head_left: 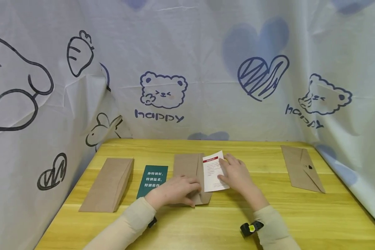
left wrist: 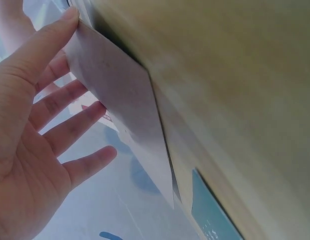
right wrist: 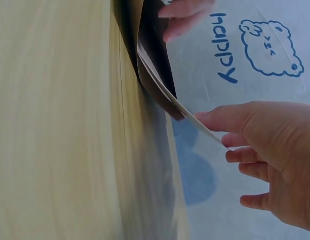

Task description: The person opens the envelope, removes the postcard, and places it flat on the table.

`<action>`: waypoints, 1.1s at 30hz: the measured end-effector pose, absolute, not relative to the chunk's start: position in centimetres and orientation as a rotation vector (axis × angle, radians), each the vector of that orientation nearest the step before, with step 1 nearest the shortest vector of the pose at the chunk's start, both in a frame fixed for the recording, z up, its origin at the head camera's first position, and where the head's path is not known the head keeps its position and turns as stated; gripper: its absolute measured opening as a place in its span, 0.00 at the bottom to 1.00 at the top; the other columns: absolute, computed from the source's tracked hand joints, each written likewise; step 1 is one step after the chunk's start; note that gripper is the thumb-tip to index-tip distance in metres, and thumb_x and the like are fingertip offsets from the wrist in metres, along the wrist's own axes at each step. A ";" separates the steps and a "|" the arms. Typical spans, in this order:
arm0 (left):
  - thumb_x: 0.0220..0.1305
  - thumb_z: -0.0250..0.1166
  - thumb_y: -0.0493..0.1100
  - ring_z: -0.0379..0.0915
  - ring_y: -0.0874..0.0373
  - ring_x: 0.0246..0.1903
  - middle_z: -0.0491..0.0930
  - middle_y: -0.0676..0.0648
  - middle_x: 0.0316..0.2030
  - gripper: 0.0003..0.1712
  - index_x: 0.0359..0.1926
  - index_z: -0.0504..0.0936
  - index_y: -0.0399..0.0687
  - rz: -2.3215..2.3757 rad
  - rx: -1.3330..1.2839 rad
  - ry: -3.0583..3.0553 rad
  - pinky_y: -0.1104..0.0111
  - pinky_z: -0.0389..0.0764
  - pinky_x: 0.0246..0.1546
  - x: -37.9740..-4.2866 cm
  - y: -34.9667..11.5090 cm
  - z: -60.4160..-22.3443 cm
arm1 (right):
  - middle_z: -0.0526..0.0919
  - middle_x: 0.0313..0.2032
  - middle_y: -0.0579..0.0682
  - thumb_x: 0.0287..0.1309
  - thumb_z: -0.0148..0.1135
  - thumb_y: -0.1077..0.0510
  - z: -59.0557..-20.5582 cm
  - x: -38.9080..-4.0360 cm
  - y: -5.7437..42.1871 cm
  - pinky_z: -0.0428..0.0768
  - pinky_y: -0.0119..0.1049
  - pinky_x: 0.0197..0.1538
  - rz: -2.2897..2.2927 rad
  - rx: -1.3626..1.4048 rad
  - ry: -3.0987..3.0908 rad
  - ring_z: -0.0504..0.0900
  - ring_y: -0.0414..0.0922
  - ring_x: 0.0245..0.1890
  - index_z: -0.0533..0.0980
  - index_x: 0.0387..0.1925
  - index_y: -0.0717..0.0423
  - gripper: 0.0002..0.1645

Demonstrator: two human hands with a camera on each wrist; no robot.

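So the right hand (head_left: 237,173) has a white card (head_left: 212,175) pinched between thumb and fingertips, with a red strip and small print facing up. The card sits tilted at the right side of the middle envelope (head_left: 185,165), overlapping its open flap; can't really tell how far in it goes. The left hand (head_left: 178,191) has that envelope's near part pinched between thumb and index finger, other fingers stretched out loose.

Just left of the envelope there's a green card (head_left: 153,178) with white writing, its near right corner hidden by the left hand. Further left lies another brown one, the left envelope (head_left: 106,184). Well off to the far right, the right envelope (head_left: 301,170) has a little dark mark on its flap. All on a yellow wood-grain table (head_left: 262,156), with a white cartoon-print cloth (head_left: 206,52) hanging at the far side.
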State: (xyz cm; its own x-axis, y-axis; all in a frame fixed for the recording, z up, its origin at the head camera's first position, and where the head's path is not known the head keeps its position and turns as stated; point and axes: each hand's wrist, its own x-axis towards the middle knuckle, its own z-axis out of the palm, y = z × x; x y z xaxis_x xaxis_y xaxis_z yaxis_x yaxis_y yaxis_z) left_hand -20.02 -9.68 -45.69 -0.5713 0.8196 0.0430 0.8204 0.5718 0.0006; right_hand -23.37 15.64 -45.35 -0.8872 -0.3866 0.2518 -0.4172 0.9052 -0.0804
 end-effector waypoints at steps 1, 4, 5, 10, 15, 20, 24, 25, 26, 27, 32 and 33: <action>0.53 0.69 0.63 0.75 0.64 0.48 0.79 0.58 0.51 0.27 0.51 0.79 0.60 -0.034 -1.437 -2.750 0.61 0.74 0.57 -20.0 -9.7 -45.7 | 0.72 0.64 0.62 0.52 0.71 0.46 -45.3 -23.3 15.9 0.72 0.61 0.61 0.188 0.609 -2.833 0.67 0.59 0.68 0.73 0.62 0.61 0.39; 0.53 0.70 0.63 0.75 0.64 0.49 0.79 0.58 0.51 0.26 0.51 0.79 0.60 -0.033 -1.445 -2.738 0.61 0.74 0.57 -20.0 -9.7 -45.6 | 0.72 0.64 0.62 0.52 0.72 0.46 -45.2 -23.1 16.4 0.72 0.61 0.61 0.194 0.611 -2.815 0.67 0.59 0.68 0.73 0.62 0.62 0.39; 0.53 0.70 0.63 0.75 0.64 0.49 0.78 0.58 0.52 0.26 0.51 0.79 0.60 -0.034 -1.447 -2.736 0.61 0.74 0.57 -20.0 -9.7 -45.6 | 0.72 0.64 0.62 0.52 0.72 0.46 -45.1 -23.1 16.6 0.72 0.61 0.61 0.200 0.612 -2.810 0.67 0.59 0.68 0.73 0.62 0.62 0.40; 0.53 0.70 0.62 0.74 0.63 0.53 0.78 0.57 0.54 0.27 0.51 0.79 0.59 -0.027 -1.453 -2.748 0.59 0.73 0.59 -20.0 -9.6 -45.6 | 0.72 0.64 0.63 0.52 0.71 0.48 -45.4 -22.9 17.3 0.70 0.62 0.62 0.241 0.596 -2.808 0.67 0.60 0.68 0.72 0.63 0.61 0.39; 0.54 0.70 0.63 0.75 0.63 0.54 0.78 0.56 0.54 0.27 0.52 0.79 0.59 -0.007 -1.462 -2.739 0.57 0.74 0.59 -20.1 -9.5 -45.7 | 0.72 0.63 0.63 0.53 0.71 0.48 -45.9 -22.7 18.1 0.69 0.62 0.62 0.257 0.579 -2.812 0.66 0.60 0.68 0.71 0.63 0.62 0.39; 0.54 0.70 0.63 0.75 0.62 0.54 0.79 0.56 0.55 0.27 0.52 0.79 0.59 0.003 -1.465 -2.730 0.56 0.74 0.59 -20.1 -9.6 -45.8 | 0.72 0.63 0.64 0.53 0.71 0.48 -46.3 -22.6 19.0 0.70 0.63 0.61 0.268 0.578 -2.804 0.67 0.61 0.68 0.71 0.63 0.62 0.39; 0.54 0.69 0.63 0.75 0.63 0.54 0.79 0.56 0.54 0.27 0.52 0.79 0.60 0.008 -1.463 -2.731 0.57 0.74 0.58 -20.1 -9.6 -46.0 | 0.72 0.62 0.65 0.53 0.71 0.49 -46.4 -22.3 19.6 0.70 0.64 0.61 0.275 0.572 -2.805 0.67 0.62 0.67 0.71 0.63 0.63 0.39; 0.54 0.69 0.63 0.75 0.63 0.54 0.78 0.57 0.54 0.27 0.52 0.79 0.60 0.008 -1.462 -2.731 0.57 0.74 0.58 -20.1 -9.7 -46.0 | 0.72 0.62 0.65 0.54 0.71 0.49 -46.4 -22.3 19.8 0.70 0.64 0.61 0.276 0.567 -2.810 0.67 0.62 0.67 0.71 0.63 0.63 0.39; 0.54 0.69 0.63 0.75 0.64 0.53 0.78 0.57 0.54 0.26 0.52 0.79 0.60 0.006 -1.462 -2.729 0.56 0.74 0.58 -20.1 -9.7 -46.0 | 0.72 0.63 0.65 0.54 0.71 0.49 -46.4 -22.2 19.9 0.70 0.64 0.61 0.280 0.560 -2.819 0.67 0.62 0.67 0.71 0.64 0.63 0.39; 0.54 0.69 0.63 0.75 0.64 0.53 0.78 0.57 0.54 0.26 0.52 0.79 0.60 0.006 -1.460 -2.731 0.56 0.74 0.58 -20.1 -9.7 -46.0 | 0.72 0.63 0.65 0.54 0.71 0.49 -46.4 -22.1 20.0 0.69 0.64 0.61 0.284 0.551 -2.827 0.66 0.62 0.68 0.71 0.64 0.62 0.39; 0.55 0.69 0.63 0.75 0.64 0.54 0.78 0.57 0.55 0.26 0.53 0.79 0.60 -0.002 -1.457 -2.750 0.55 0.74 0.59 -20.1 -9.7 -45.9 | 0.71 0.64 0.65 0.54 0.70 0.49 -46.6 -22.0 20.4 0.68 0.65 0.62 0.301 0.513 -2.864 0.64 0.62 0.69 0.70 0.65 0.62 0.40; 0.55 0.69 0.63 0.75 0.63 0.55 0.78 0.57 0.56 0.27 0.53 0.79 0.60 -0.005 -1.456 -2.755 0.55 0.74 0.59 -20.1 -9.7 -45.9 | 0.71 0.64 0.65 0.54 0.71 0.49 -46.6 -22.0 20.5 0.68 0.65 0.62 0.301 0.507 -2.867 0.64 0.62 0.69 0.70 0.65 0.62 0.40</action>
State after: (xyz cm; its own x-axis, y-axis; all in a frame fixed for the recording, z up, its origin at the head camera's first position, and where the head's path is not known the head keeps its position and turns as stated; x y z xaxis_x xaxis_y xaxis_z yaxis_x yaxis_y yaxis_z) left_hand -20.11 -9.74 -45.87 -0.5632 0.8260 0.0240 0.8261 0.5635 -0.0087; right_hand -21.97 20.45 -46.64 -0.9178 -0.3136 0.2436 -0.3574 0.9197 -0.1624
